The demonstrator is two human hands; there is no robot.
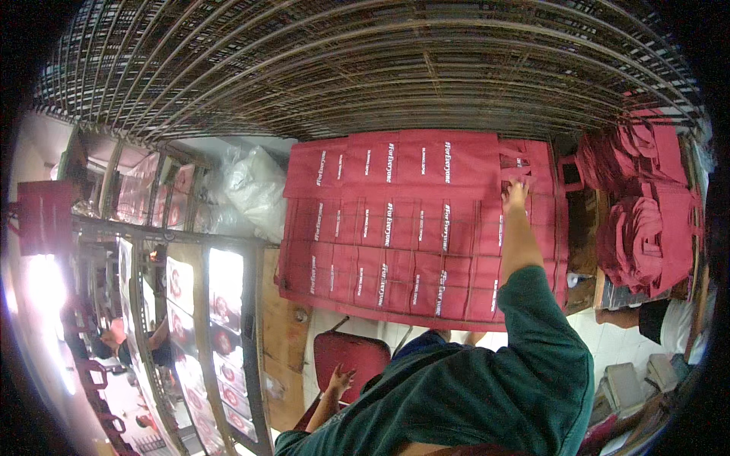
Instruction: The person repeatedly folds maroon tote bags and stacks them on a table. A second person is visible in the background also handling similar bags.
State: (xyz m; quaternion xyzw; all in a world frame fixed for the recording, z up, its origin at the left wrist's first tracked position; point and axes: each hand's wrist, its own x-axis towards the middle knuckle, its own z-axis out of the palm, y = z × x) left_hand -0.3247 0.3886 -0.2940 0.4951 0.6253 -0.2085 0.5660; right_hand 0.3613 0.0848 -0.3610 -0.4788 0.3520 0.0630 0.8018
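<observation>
My right hand [517, 191], at the end of an outstretched arm in a green sleeve, is at the handle end of a red fabric bag [471, 163]. Its fingers appear closed on the bag's edge beside the handle cutout, though they show small. That bag lies flat in the far row, overlapping others with white print. Beneath and nearer, more red bags [403, 258] lie under thin rack wires. Down at my left side, my left hand [340, 380] is empty with fingers apart, in front of a red chair seat [346, 361].
Wire racks [365, 68] are stacked beyond the bags. Piles of red bags [642, 235] stand at the right. White plastic sacks [258, 190] sit to the left, near a wooden board [285, 342] and frames with printed sheets [228, 304]. A red bag [46, 216] hangs at far left.
</observation>
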